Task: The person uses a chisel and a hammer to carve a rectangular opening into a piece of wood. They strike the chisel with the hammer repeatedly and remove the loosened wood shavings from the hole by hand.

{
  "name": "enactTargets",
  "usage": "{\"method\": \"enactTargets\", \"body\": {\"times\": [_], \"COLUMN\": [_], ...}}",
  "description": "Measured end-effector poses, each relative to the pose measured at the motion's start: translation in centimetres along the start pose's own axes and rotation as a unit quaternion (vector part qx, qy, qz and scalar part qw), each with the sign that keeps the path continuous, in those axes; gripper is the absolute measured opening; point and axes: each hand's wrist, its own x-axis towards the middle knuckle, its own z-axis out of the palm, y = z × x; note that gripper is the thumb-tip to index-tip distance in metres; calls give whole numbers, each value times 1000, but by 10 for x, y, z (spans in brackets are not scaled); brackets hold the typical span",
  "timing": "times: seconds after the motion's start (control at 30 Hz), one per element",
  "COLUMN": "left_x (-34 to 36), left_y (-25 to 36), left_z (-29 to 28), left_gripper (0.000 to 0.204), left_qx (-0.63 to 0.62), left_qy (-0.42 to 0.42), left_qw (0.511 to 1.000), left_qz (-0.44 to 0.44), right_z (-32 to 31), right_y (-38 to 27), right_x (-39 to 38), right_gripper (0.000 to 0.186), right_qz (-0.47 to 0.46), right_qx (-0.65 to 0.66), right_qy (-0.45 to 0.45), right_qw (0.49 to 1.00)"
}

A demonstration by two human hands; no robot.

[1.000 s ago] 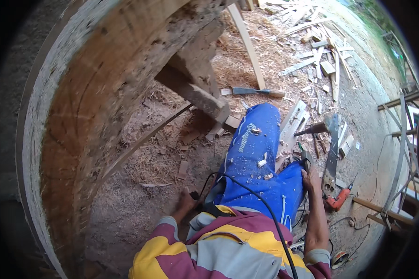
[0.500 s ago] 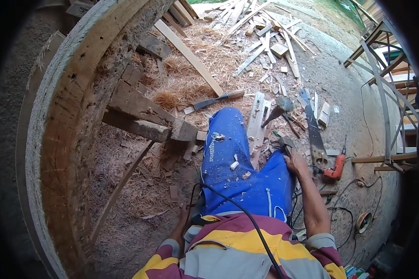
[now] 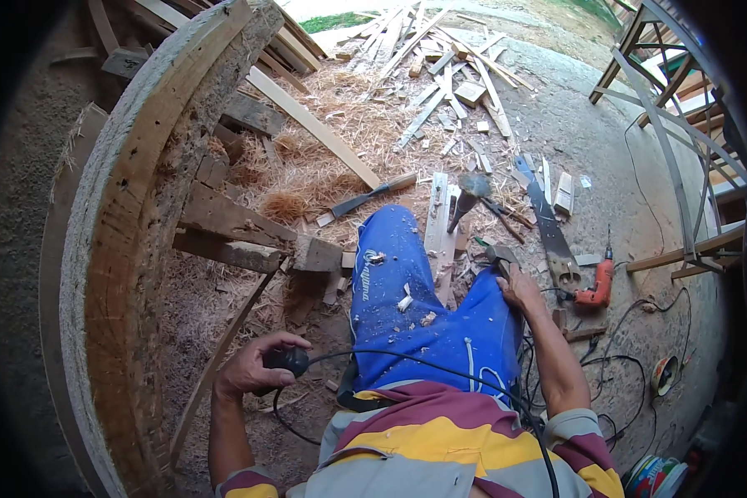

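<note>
My left hand (image 3: 257, 365) is raised over the ground on the left, its fingers curled round a black rounded object (image 3: 285, 362). A black cable (image 3: 407, 355) runs from this object across my lap; its exact kind I cannot make out. On my right thigh rests my right hand (image 3: 520, 288), closed at a hammer (image 3: 501, 256) whose head pokes out past the fingers. The palm hides most of its handle. Wood chips lie on my blue trousers (image 3: 407, 324).
A thick curved timber (image 3: 112, 274) stands at the left, with a wooden block (image 3: 317, 253) jutting toward my knee. Ahead lie a chisel (image 3: 365, 201), a handsaw (image 3: 548, 220), pliers (image 3: 502, 216) and scrap wood (image 3: 448, 79). An orange drill (image 3: 596, 285) and tangled cords are at right.
My left hand has come up and outward from beside my hip, bringing the black object into sight. The cable has shifted with it. My right hand stays on the thigh with the hammer.
</note>
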Motion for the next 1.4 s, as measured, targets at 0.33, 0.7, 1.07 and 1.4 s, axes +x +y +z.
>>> {"method": "enactTargets", "body": {"times": [0.33,0.7,1.07,1.4], "left_x": [65,77,48,50], "left_y": [-56,-64,-73,-80], "left_z": [39,72,71,82], "left_gripper": [49,36,61,36], "left_qx": [276,191,46,38], "left_qy": [-246,-45,-83,17], "left_qw": [927,977,995,999], "left_qz": [-69,82,-31,-25], "right_z": [6,0,11,-68], "right_y": [1,-8,0,-220], "right_x": [2,30,52,-108], "right_gripper": [52,47,23,22], "right_qz": [13,57,-197,-500], "right_qx": [24,23,-130,83], "right_qy": [-4,-52,32,-124], "right_qw": [1000,997,971,853]}}
